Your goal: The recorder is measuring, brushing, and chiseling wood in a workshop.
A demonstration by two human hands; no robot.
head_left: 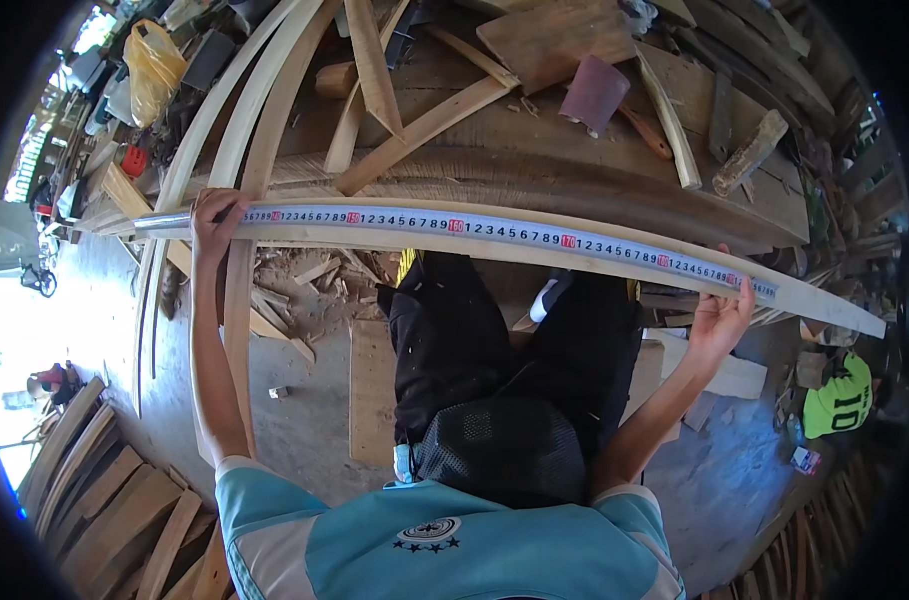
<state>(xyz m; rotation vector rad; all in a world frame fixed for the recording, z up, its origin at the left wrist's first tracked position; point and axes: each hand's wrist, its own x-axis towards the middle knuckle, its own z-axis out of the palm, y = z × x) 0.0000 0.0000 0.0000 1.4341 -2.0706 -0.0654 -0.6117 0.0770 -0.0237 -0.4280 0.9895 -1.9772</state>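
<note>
A long pale wooden strip [829,312] runs crosswise in front of me, with a silver measuring tape [504,233] lying stretched along it. My left hand [214,222] grips the strip and tape toward the left, fingers curled over them. My right hand [722,312] holds them toward the right from below, fingers bent round the edge. Below the strip are my legs in dark trousers [444,340].
Behind lies a wooden bench [594,180] with offcuts, planks and a piece of reddish sandpaper [594,92]. Long strips [232,110] stand at the left. A person in bright green [832,400] is low at the right. Stacked timber [114,505] fills the lower left.
</note>
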